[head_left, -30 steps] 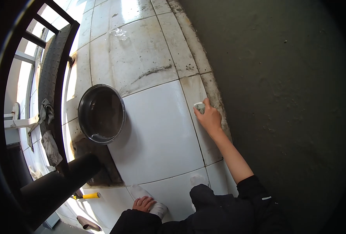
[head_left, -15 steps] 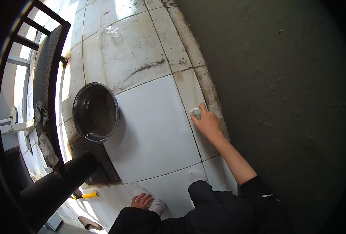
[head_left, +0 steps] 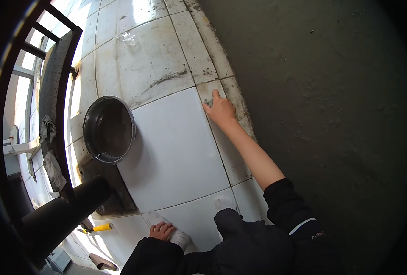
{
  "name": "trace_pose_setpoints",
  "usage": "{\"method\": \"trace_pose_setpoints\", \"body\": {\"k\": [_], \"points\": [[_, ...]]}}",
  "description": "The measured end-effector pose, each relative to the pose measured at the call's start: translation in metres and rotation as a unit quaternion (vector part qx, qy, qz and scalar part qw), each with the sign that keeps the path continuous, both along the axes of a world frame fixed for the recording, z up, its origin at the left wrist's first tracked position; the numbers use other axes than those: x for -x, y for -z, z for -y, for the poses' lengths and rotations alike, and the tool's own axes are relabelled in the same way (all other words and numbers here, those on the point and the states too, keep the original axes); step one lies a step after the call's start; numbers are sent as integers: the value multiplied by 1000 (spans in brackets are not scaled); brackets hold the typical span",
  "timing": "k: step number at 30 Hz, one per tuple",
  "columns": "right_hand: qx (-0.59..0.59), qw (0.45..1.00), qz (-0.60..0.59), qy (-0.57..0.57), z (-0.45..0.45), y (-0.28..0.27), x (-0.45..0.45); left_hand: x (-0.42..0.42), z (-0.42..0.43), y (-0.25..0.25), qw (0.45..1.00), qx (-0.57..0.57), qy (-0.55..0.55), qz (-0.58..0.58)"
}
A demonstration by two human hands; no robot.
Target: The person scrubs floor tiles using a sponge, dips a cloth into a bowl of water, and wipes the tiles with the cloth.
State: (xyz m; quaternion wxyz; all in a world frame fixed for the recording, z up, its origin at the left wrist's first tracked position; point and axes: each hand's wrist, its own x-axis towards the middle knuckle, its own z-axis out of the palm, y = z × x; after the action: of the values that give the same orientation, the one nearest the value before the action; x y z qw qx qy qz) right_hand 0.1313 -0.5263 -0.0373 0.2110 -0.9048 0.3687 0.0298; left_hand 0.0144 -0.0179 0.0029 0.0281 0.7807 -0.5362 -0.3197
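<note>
Grey pad (head_left: pixel 208 101): on narrow edge tile (head_left: pixel 231 160), nr. its far end; clamped betw. thumb & fingers of R. hand (head_left: pixel 222 111), lying to L. of palm. Long axis n/v, mostly covered. R. hand nearer; L. hand (head_left: pixel 162 230) well apart, on sock (head_left: pixel 181 239), grip cannot be told. Basin (head_left: pixel 109 129) across white tile (head_left: pixel 176 149).

Dirty floor tiles (head_left: pixel 155 62) — sunlit — beside dark railing (head_left: pixel 68 91).

My right hand (head_left: pixel 222 110) mostly hid the greyish pad (head_left: pixel 208 102), and the lettering (head_left: pixel 317 235) on that arm's sleeve (head_left: pixel 288 201) was too tiny to read.
</note>
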Motion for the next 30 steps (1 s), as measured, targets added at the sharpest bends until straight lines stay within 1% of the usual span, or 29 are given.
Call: {"method": "trace_pose_setpoints", "body": {"k": [3, 5, 7, 10, 11, 14, 18, 21, 24, 26, 28, 30], "points": [[3, 1000, -28, -11, -14, -4, 26, 4, 10, -8, 1000, -12, -24, 7], [-36, 999, -31, -17, -35, -9, 69, 8, 8, -7, 999, -2, -34, 25], [-28, 999, -9, -28, -59, -8, 116, 13, 4, -6, 998, 10, -53, 38], [-4, 999, -22, -32, -75, -9, 141, 17, 7, -10, 995, 26, -86, 49], [-8, 1000, 8, -20, -74, -3, 136, 18, 8, -14, 994, 23, -92, 47], [0, 1000, 29, -11, -55, 7, 90, 19, 7, -17, 994, 20, -94, 45], [10, 1000, -3, -2, -18, 1, 13, 14, 9, -10, 996, 30, -67, 51], [19, 999, -26, -4, -8, 4, -8, 16, 7, 5, 992, 52, -22, 110], [-4, 1000, -22, -5, -30, -5, 38, 16, 1, 15, 997, 17, -9, 70], [-11, 999, -22, -24, -56, -4, 92, 19, -1, 17, 996, 32, -16, 83], [-28, 997, -62, -33, -79, -12, 140, 21, -2, 21, 995, 44, -22, 91], [-14, 999, -33, -31, -89, -13, 158, 21, -4, 21, 994, 51, -27, 95]]}}
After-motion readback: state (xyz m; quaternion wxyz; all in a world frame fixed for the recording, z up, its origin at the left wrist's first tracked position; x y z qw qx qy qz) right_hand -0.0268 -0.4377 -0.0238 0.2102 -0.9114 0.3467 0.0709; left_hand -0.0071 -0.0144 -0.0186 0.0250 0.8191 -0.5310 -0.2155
